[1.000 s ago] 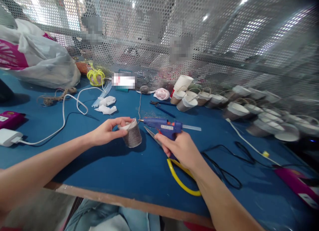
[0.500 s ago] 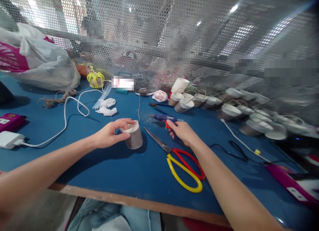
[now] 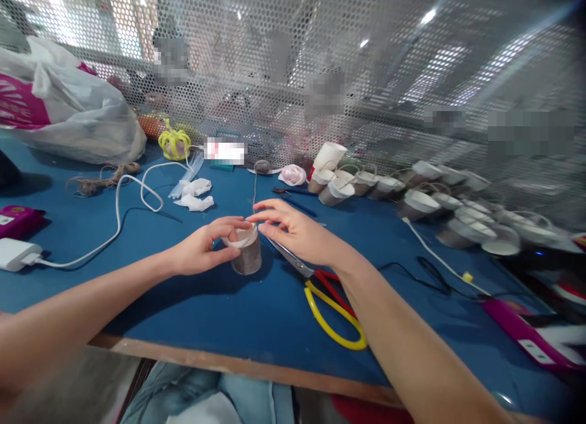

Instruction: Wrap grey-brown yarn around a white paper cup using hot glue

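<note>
My left hand [image 3: 196, 253] grips a small paper cup [image 3: 246, 256] wrapped in grey yarn, standing on the blue table [image 3: 183, 308]. My right hand [image 3: 297, 232] lies just right of the cup. Its thumb and forefinger meet at the cup's rim, where a thin grey yarn strand [image 3: 254, 195] comes down from a yarn ball [image 3: 262, 165]. Scissors with red and yellow handles [image 3: 332, 299] lie under my right wrist. The blue glue gun is hidden behind my right hand.
Several finished yarn-wrapped cups [image 3: 434, 198] line the back right beside a perforated metal screen. A white charger [image 3: 13, 253] with its cable, jute twine [image 3: 101, 180], tissue scraps [image 3: 196, 195] and a plastic bag [image 3: 68, 113] sit left. A black cable [image 3: 425, 268] and pink packets [image 3: 526, 335] lie right.
My right hand set the glue gun down behind the scissors, then moved left to the cup's rim. My left hand kept hold of the cup.
</note>
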